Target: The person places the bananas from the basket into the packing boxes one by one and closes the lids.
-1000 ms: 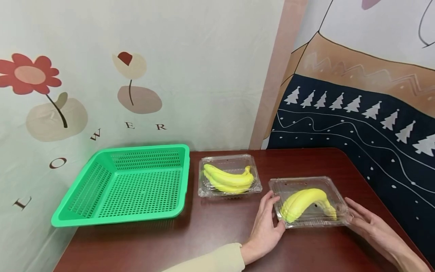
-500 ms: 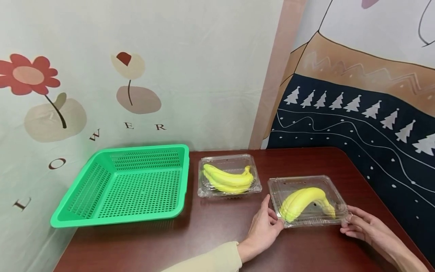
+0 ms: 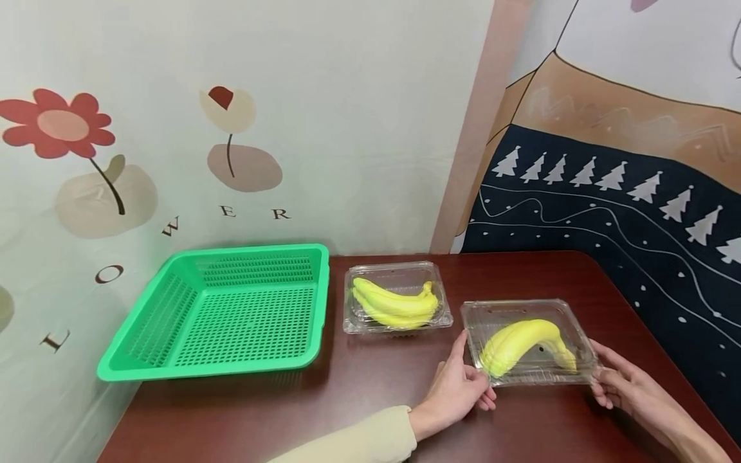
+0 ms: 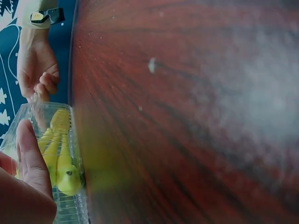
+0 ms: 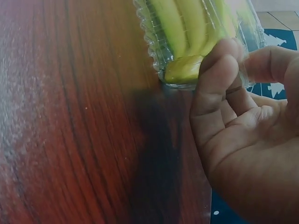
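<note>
In the head view a clear plastic clamshell container (image 3: 529, 310) with a bunch of yellow bananas (image 3: 523, 344) inside stands on the table's right side, its lid down. My left hand (image 3: 454, 393) pinches its near left corner, the index finger laid along the left side. At the near right corner my right hand (image 3: 633, 386) pinches the rim between thumb and fingers. The right wrist view shows those curled fingers (image 5: 217, 88) at the container's end. The left wrist view has my left thumb (image 4: 32, 151) against the plastic, the bananas (image 4: 60, 154) behind it.
A second clear clamshell container (image 3: 399, 269) with bananas sits behind and to the left. Farther left is a green plastic basket (image 3: 217, 372) with nothing in it. The dark red table (image 3: 370, 366) runs back to a printed cloth wall (image 3: 359, 128).
My left fingers have shifted to the near left corner, and the other fingers have curled below it. My right fingers moved along the right edge. The container has hardly moved; the view turned slightly.
</note>
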Demonstrator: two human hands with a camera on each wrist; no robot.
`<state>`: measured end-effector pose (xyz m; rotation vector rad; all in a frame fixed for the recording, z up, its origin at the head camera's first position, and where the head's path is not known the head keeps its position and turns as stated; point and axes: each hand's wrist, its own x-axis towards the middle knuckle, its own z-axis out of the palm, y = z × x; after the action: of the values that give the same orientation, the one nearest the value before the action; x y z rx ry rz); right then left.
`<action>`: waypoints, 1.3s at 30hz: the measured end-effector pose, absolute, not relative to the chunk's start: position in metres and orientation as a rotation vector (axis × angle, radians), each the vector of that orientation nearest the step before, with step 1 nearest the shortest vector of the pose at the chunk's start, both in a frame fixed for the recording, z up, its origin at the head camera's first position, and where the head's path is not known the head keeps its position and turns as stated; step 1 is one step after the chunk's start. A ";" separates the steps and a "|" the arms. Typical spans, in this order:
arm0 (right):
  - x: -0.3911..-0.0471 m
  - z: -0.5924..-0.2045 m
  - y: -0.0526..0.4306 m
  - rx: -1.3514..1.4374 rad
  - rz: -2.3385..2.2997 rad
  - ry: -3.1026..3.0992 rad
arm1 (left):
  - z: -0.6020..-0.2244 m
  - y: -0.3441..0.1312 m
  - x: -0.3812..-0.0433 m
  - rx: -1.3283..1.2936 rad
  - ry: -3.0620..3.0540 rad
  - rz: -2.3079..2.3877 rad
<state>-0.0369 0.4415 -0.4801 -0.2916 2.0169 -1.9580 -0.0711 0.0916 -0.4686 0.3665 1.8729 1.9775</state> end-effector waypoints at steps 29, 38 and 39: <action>-0.036 -0.480 0.433 -0.178 -1.956 2.296 | -0.461 0.103 -0.071 0.224 2.058 1.909; -0.040 -0.477 0.431 0.067 -1.798 2.323 | -0.467 0.097 -0.072 0.300 1.969 1.941; -0.040 -0.476 0.431 0.064 -1.783 2.334 | -0.467 0.095 -0.072 0.320 1.973 1.929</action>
<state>-0.0400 0.4310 -0.4760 0.0642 2.3337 -1.7835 -0.0720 0.0952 -0.4674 0.3196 1.9731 1.9290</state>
